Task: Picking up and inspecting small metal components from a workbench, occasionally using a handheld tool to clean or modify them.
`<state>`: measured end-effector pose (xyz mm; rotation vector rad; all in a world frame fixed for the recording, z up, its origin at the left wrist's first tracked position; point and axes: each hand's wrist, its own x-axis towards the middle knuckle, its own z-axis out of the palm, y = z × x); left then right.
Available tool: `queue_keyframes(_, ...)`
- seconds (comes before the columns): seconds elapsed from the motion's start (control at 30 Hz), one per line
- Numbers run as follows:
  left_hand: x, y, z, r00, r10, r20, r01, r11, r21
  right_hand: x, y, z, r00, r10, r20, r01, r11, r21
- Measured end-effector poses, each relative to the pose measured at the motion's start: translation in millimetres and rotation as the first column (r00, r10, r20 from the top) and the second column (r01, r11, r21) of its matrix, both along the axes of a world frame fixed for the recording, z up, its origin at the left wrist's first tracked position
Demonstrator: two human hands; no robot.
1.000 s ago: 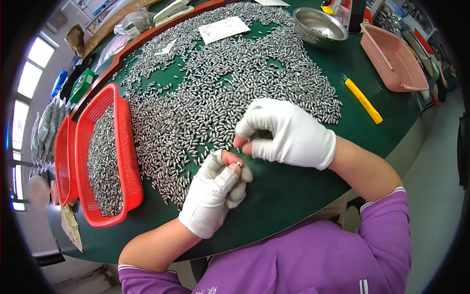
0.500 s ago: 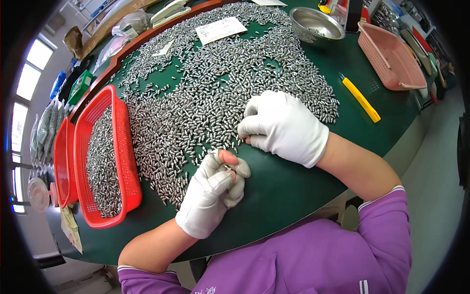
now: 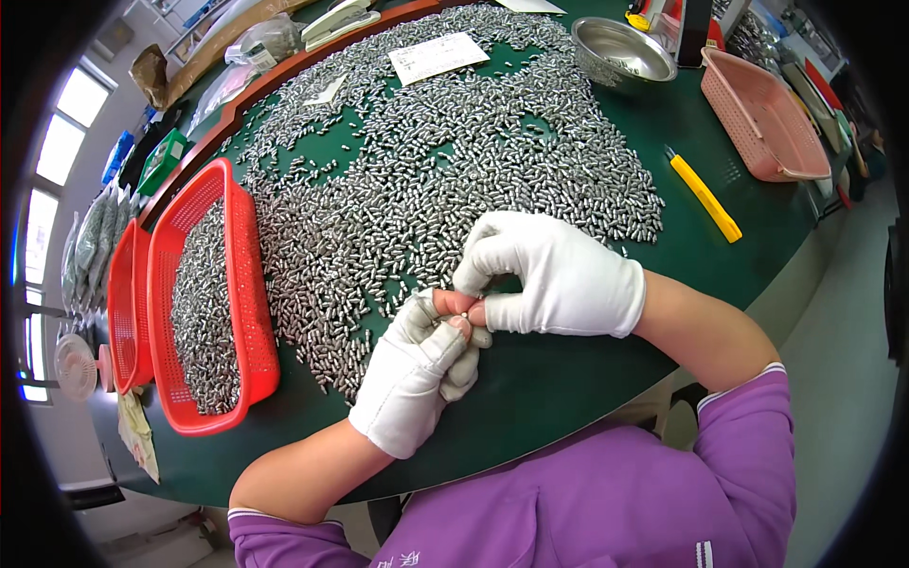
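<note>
A wide layer of small silvery metal parts point(image 3: 379, 218), short and rounded like pins, covers much of the green table. At its near edge both my hands, in white gloves with some bare fingertips, meet. My left hand point(image 3: 407, 374) is closed, its thumb and forefinger pinching a small metal part point(image 3: 465, 315), mostly hidden by the fingers. My right hand point(image 3: 559, 279) is closed too, its fingertips bent in against the left fingertips; whatever it pinches is hidden.
A red basket point(image 3: 263, 379) of similar parts stands at the left, another red basket point(image 3: 128, 312) beside it. At the right are a yellow cutter point(image 3: 705, 201), a steel bowl point(image 3: 620, 47) and a pink basket point(image 3: 757, 118). A paper slip point(image 3: 436, 59) lies on the parts.
My right hand has drawn back from the edge of the spread parts, and its fingertips now touch those of my left hand. The left hand keeps its pinch.
</note>
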<state>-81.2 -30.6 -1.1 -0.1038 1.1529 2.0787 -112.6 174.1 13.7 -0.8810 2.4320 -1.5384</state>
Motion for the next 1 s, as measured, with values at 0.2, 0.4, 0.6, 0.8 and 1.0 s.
queue_keyframes(0.2, -1.6, -0.8, -4.0, 1.000, 0.004, -0.004, -0.004, 0.999, 0.039, -3.0, -0.1, 2.2, 0.996, -0.065, 0.058, 0.068, 0.997, -0.042)
queue_keyframes(0.4, -1.7, -2.8, -4.3, 1.000, 0.003, -0.024, -0.002, 0.999, 0.047, -12.1, 6.0, -5.9, 0.932, -0.182, -0.312, 0.211, 0.975, 0.064)
queue_keyframes(0.6, -1.7, -1.6, -4.8, 0.999, 0.028, -0.034, -0.025, 0.996, 0.086, -11.5, 3.5, -14.6, 0.817, -0.043, -0.575, 0.255, 0.921, 0.294)
queue_keyframes(0.8, 0.6, -2.7, -4.4, 0.998, 0.047, -0.033, -0.041, 0.987, 0.157, -6.4, -2.4, -13.3, 0.836, -0.033, -0.547, 0.311, 0.851, 0.423)
queue_keyframes(1.0, -1.6, 1.8, -1.3, 0.999, 0.037, -0.013, -0.037, 0.999, 0.028, -4.8, 0.2, -5.7, 0.982, -0.094, -0.163, 0.101, 0.994, 0.031)
